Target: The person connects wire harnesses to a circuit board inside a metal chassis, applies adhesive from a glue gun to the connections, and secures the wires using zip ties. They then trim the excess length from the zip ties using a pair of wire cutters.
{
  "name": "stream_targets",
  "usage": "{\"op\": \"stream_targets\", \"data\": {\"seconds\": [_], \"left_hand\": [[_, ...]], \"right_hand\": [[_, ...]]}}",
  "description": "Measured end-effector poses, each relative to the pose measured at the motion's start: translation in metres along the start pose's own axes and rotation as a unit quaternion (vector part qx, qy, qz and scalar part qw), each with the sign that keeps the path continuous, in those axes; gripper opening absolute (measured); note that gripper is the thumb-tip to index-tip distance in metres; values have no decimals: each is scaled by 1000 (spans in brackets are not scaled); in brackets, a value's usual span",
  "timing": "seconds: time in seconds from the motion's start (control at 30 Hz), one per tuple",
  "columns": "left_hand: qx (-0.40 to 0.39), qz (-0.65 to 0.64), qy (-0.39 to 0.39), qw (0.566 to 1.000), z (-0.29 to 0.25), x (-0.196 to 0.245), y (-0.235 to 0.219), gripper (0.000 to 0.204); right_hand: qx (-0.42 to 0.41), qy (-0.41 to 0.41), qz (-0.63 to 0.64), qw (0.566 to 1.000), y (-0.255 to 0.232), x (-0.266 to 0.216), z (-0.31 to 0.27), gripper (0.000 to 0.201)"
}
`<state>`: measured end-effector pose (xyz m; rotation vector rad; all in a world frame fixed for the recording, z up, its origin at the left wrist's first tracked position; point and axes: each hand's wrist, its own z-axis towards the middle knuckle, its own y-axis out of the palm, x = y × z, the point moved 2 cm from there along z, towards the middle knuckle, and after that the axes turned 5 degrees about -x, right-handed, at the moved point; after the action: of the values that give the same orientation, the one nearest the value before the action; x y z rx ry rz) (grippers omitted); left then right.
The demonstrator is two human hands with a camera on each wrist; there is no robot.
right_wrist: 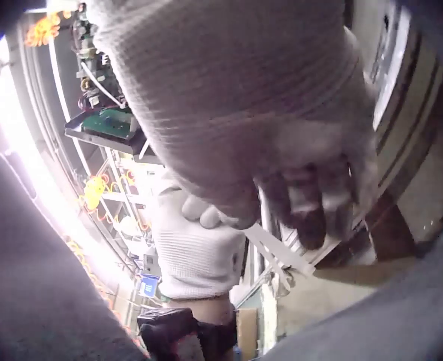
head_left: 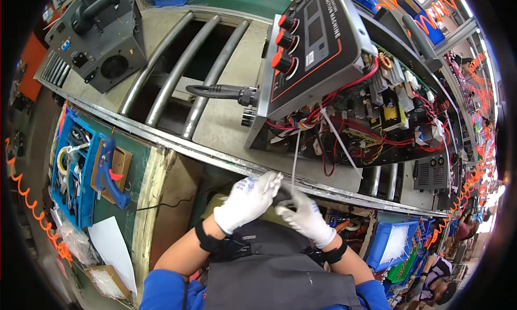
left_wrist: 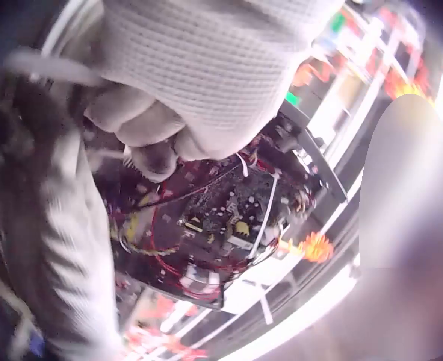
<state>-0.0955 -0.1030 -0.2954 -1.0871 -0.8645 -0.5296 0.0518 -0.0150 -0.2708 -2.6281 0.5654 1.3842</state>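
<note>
Both hands wear white gloves and are close together in front of the conveyor's edge. My left hand (head_left: 249, 201) has its fingers curled, pinching a white cable tie whose strip (right_wrist: 281, 250) sticks out between the hands in the right wrist view. My right hand (head_left: 307, 219) meets it with bent fingers, also at the tie. A long white tie (head_left: 295, 156) hangs from the wire bundle (head_left: 301, 121) down to the right fingertips. Above stands an opened machine (head_left: 318, 46) with red knobs, circuit boards and loose wires; another white tie (head_left: 340, 140) sticks out of it. Palms hide the grip partly.
Metal rollers (head_left: 177, 75) run left of the machine, where a second dark machine (head_left: 99, 46) stands. A blue tool tray (head_left: 75, 170) and blue-handled tool (head_left: 105, 172) lie on the left bench. At right is a blue bin (head_left: 393, 245) of white strips. A black cable (head_left: 218, 91) plugs into the machine.
</note>
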Motion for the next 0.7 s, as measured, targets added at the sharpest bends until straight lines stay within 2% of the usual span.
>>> {"op": "stream_targets", "data": {"seconds": [0.07,0.1,0.13,0.17,0.23,0.27,0.3,0.33,0.37,0.4,0.47,0.53,0.6,0.7], "left_hand": [[-142,-21,-35,989,-4,-9,1,17],[-180,-35,-54,981,-6,-4,8,16],[-220,-45,-73,972,-6,3,13,15],[-287,-51,-110,950,-5,12,18,14],[-301,-164,-156,926,-7,22,35,14],[-307,-221,-189,906,-5,28,44,16],[-304,-217,-191,907,-4,31,54,16],[-301,-308,-221,875,-5,33,65,18],[-295,-395,-248,834,-6,38,74,22],[-298,-386,-249,837,-3,45,79,22],[-305,-361,-210,856,5,60,85,25],[-303,-387,-217,843,8,61,94,24],[-324,-308,-195,873,9,65,87,22],[-299,-256,-214,894,7,70,71,17]], "right_hand": [[79,-134,-11,988,-12,-5,-1,58],[62,-208,-125,968,-20,-10,-2,49],[43,-281,-233,930,-29,-15,-3,41],[39,-281,-230,931,-37,-14,-7,41],[19,-273,-258,927,-51,-13,-13,25],[13,-278,-256,926,-60,-14,-17,25],[0,-262,-243,934,-68,-14,-21,24],[-10,-245,-226,943,-75,-12,-27,23],[-7,-272,-280,921,-83,-12,-33,22],[-4,-278,-274,921,-91,-9,-38,22],[17,-361,-341,868,-103,-6,-45,23],[40,-360,-355,862,-110,-7,-51,21],[12,-320,-264,910,-112,-8,-53,16],[-10,-320,-203,925,-112,3,-48,15]]}}
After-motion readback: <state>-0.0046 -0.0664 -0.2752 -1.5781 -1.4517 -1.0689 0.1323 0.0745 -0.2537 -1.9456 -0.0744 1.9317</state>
